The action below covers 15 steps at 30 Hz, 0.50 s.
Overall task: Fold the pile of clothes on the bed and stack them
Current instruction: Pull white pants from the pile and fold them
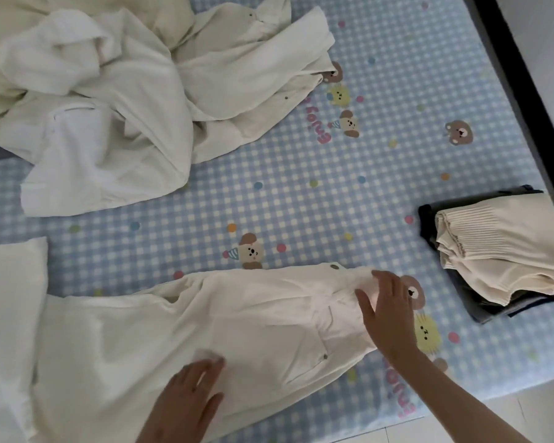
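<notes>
A pair of cream trousers (179, 334) lies spread flat along the near side of the bed, waistband to the right. My right hand (387, 308) rests with straight fingers on the waistband end. On the trouser seat near the front edge, my left hand (186, 401) presses flat with fingers spread. A rumpled pile of white and cream clothes (125, 91) fills the far left of the bed. At the right edge sits a stack of folded clothes (499, 254), a cream ribbed knit on top of dark garments.
The blue checked bedsheet (333, 193) with bear and lion prints covers the bed. A dark bed frame edge (531, 91) runs along the right. White tiled floor (509, 407) shows at the lower right. A cream fabric piece (10, 298) lies at the left edge.
</notes>
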{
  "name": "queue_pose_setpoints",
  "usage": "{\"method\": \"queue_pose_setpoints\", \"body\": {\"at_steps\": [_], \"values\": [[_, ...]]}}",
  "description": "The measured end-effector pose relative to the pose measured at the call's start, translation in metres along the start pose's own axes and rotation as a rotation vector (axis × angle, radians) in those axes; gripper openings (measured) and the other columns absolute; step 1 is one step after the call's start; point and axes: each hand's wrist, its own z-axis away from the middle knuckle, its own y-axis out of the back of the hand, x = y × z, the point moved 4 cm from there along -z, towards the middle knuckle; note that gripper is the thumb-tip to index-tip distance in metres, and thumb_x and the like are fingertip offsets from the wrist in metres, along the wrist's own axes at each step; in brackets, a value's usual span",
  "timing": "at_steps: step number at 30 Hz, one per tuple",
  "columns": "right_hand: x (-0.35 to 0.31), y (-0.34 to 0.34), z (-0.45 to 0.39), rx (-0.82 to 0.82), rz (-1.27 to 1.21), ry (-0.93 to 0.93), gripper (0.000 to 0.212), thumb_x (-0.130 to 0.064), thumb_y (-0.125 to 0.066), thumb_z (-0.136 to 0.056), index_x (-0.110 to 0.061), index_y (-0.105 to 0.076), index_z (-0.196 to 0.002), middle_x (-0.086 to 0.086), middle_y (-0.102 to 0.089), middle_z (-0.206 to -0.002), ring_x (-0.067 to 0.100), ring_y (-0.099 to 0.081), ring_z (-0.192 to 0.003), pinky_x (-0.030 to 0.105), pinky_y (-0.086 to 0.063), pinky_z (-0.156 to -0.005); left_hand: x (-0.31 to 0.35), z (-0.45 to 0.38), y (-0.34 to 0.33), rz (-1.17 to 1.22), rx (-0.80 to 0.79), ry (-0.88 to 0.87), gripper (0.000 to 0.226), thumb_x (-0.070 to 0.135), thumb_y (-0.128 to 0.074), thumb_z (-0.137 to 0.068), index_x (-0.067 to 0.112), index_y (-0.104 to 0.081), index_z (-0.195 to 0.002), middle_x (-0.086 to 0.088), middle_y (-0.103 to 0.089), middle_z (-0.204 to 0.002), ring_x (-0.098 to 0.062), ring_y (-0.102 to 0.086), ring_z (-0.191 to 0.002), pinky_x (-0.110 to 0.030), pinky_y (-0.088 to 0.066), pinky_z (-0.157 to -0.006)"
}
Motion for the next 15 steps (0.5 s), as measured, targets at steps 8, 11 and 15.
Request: {"method": "queue_pose_setpoints", "body": {"at_steps": [8, 11, 15], "values": [[0.008, -0.039, -0.004, -0.23, 0.073, 0.03, 0.059, -0.028, -0.058, -0.091, -0.022, -0.035, -0.145, 0.015, -0.023, -0.154, 0.038, -0.037, -0.132, 0.048, -0.043, -0.098, 0.074, -0.062, -0.058, -0.124, -0.226, -0.169, 0.088, 0.058, -0.069, -0.057, 0.02, -0.051, -0.135, -0.016, -0.044, -0.143, -0.029, -0.042, -0.132, -0.038, -0.014, -0.11], [0.015, -0.041, -0.012, -0.275, 0.047, -0.025, 0.055, -0.018, -0.054, -0.093, -0.019, -0.035, -0.144, 0.014, -0.022, -0.153, 0.037, -0.034, -0.132, 0.047, -0.04, -0.1, 0.07, -0.059, -0.074, -0.106, -0.252, -0.137, 0.093, 0.062, -0.067, -0.058, 0.018, -0.047, -0.138, -0.016, -0.04, -0.145, -0.031, -0.04, -0.134, -0.04, -0.017, -0.109], [-0.022, -0.035, -0.006, -0.093, 0.117, 0.111, 0.062, -0.007, -0.041, -0.088, -0.015, -0.027, -0.148, 0.016, -0.017, -0.156, 0.032, -0.021, -0.143, 0.048, -0.022, -0.115, 0.067, -0.05, -0.08, -0.114, -0.305, -0.186, 0.095, 0.063, -0.059, -0.062, 0.017, -0.04, -0.142, -0.014, -0.035, -0.149, -0.03, -0.034, -0.137, -0.04, -0.021, -0.106]]}}
